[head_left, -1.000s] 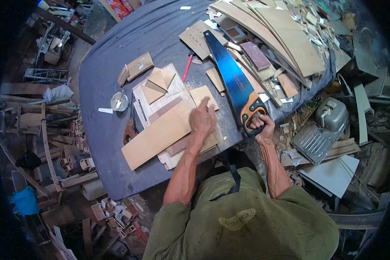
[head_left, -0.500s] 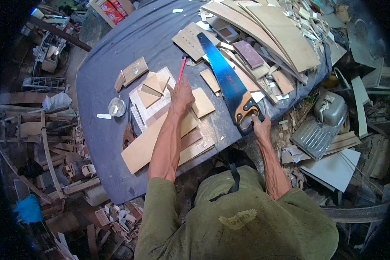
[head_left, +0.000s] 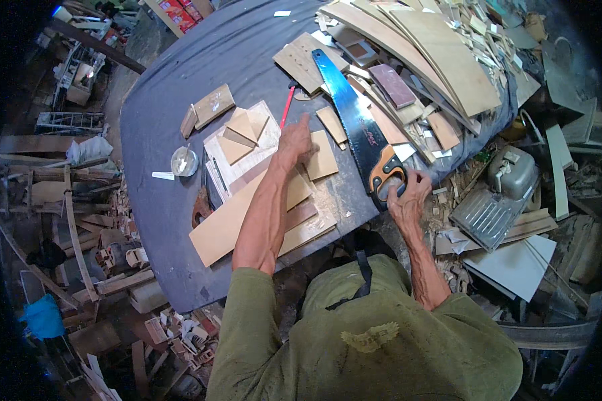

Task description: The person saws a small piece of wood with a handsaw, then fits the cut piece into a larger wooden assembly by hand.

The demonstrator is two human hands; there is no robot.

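Note:
A handsaw [head_left: 362,130] with a dark blade and an orange-and-black handle [head_left: 386,172] lies on the covered table, its tip pointing away from me. Beside that handle is my right hand [head_left: 410,199], thumb and fingers apart, not wrapped round the grip. My left hand [head_left: 294,143] reaches over a small square wood block [head_left: 322,156], index finger stretched forward; its other fingers are partly hidden. Beneath my left forearm a long pale board [head_left: 224,224] lies across other wood pieces. A red pencil-like stick [head_left: 287,107] rests just beyond my left hand.
Thin triangular wood pieces [head_left: 237,144] sit on a pale panel. Left of them are a round clear container [head_left: 184,162] and another saw's brown handle [head_left: 201,207]. Planks and offcuts [head_left: 441,60] heap up at the far right. A metal sink [head_left: 491,210] stands beyond the table's right edge.
My right hand has let go of the saw handle and its fingers have spread beside it. My left hand has shifted slightly right, over the square block.

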